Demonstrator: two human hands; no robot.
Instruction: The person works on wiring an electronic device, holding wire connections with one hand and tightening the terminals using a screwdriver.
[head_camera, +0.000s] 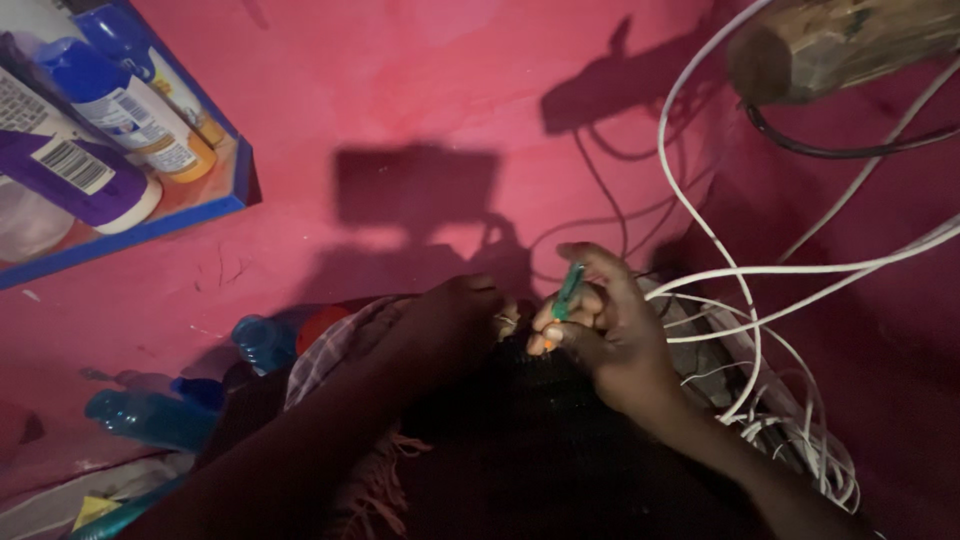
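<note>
Here the right hand (610, 335) pinches a small green hook (568, 290) over dark knit cloth (540, 400) in the lap. The left hand (455, 325) is closed on the cloth beside it. It looks like mid-stitch; next needs a careful poke. Blue-capped bottles (110, 100) with white labels lie in a blue tray (150, 228), top left.

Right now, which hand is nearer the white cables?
Right. The right hand, holding a green tool, sits beside the white cables; the left hand lies farther away, on dark fabric.
</note>
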